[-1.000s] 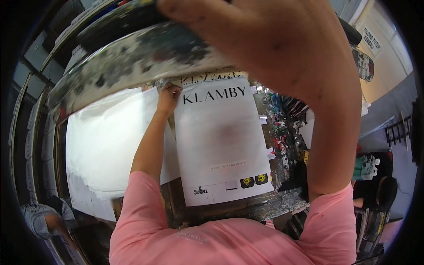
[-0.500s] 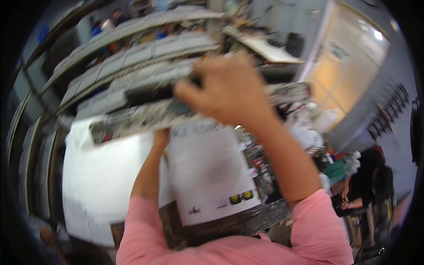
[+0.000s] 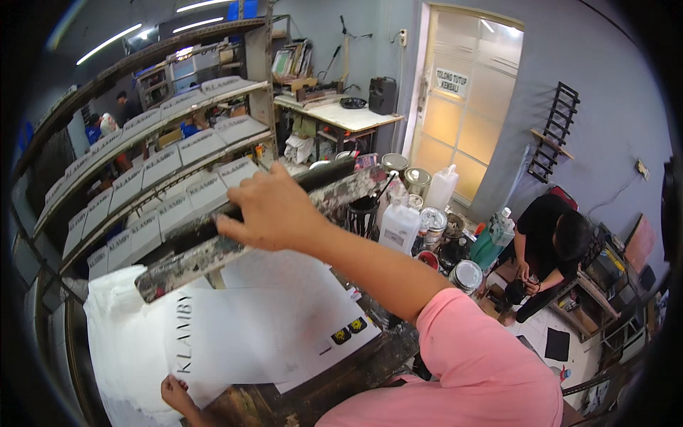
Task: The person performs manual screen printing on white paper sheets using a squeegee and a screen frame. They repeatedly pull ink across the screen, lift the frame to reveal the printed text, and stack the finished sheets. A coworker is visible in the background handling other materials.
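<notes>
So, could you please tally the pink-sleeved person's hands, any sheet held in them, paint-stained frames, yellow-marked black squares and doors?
Left hand and right hand: 2
Held sheet: 1
Paint-stained frame: 1
Yellow-marked black squares: 2
Door: 1
Total: 7

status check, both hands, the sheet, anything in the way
Left hand pinching printed sheet, face up. Right hand gripping stained frame. Frame blocks view of some white sheets.
</notes>
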`<state>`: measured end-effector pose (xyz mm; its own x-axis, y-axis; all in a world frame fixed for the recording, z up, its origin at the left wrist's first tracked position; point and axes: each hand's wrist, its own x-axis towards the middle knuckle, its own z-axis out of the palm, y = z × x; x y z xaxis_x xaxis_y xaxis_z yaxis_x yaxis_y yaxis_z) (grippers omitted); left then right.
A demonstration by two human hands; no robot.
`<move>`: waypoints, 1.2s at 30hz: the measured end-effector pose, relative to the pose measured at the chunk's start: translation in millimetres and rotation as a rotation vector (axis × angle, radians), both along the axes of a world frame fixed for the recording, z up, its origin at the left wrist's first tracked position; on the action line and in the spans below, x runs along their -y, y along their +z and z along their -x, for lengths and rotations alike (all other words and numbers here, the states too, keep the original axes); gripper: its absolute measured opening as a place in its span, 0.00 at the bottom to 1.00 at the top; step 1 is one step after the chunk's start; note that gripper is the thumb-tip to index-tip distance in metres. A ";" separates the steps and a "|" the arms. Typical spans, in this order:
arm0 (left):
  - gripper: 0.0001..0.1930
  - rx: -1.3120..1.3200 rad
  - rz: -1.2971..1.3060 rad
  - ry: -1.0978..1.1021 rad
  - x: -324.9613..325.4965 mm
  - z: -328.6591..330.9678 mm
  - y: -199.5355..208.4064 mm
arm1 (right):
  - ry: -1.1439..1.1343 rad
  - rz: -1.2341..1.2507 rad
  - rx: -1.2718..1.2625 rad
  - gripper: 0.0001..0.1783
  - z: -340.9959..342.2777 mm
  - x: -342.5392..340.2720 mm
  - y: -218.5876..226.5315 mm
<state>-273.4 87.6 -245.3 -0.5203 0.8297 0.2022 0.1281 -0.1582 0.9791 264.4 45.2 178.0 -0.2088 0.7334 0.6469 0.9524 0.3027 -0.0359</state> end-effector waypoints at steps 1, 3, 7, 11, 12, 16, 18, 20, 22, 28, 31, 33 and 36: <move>0.12 -0.026 0.080 0.048 19.2 22.6 -6.3 | -0.001 -0.031 0.003 0.34 -0.9 -3.0 -1.4; 0.12 -0.103 0.128 0.191 69.0 75.5 -3.7 | 0.033 -0.062 -0.016 0.33 0.2 -9.5 -4.2; 0.24 -0.432 0.457 0.540 131.0 120.7 46.7 | 0.080 -0.140 -0.020 0.28 3.5 -10.2 -9.6; 0.40 -0.613 0.186 0.341 125.4 -8.5 88.3 | 0.070 -0.193 0.028 0.27 6.3 -3.8 -5.2; 0.42 -0.573 0.240 -0.008 119.7 -60.1 91.6 | 0.010 -0.150 0.037 0.26 7.6 -3.3 -1.7; 0.65 -1.476 0.131 -0.673 77.6 -208.2 113.3 | 0.049 -0.156 0.209 0.25 7.7 -11.1 18.9; 0.68 -1.419 0.071 -0.817 76.4 -253.2 119.6 | 0.059 -0.089 -0.043 0.32 4.8 -16.0 21.7; 0.70 -1.360 -0.028 -0.927 77.8 -300.6 115.2 | 0.125 -0.129 -0.037 0.32 -0.1 -19.3 16.7; 0.71 -1.307 -0.093 -1.023 80.9 -351.7 102.2 | 0.115 -0.143 0.017 0.32 -5.4 -19.1 5.0; 0.70 -1.215 -0.204 -1.035 96.7 -446.8 86.4 | 0.130 -0.090 0.044 0.32 -29.1 -4.2 -17.6; 0.67 -1.201 -0.209 -1.038 101.3 -454.9 95.5 | 0.113 -0.067 0.059 0.32 -35.6 1.2 -23.6; 0.67 -1.222 -0.246 -1.038 103.9 -451.8 95.6 | 0.094 -0.054 0.060 0.33 -35.4 5.1 -25.2; 0.66 -1.218 -0.284 -1.017 109.2 -447.6 81.1 | 0.064 -0.036 0.058 0.33 -24.0 12.0 -11.8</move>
<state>174.1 -21.6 -164.3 0.7720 0.5790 0.2622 0.5032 -0.8088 0.3044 288.4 33.2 166.2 -0.2920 0.6940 0.6581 0.9313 0.3631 0.0304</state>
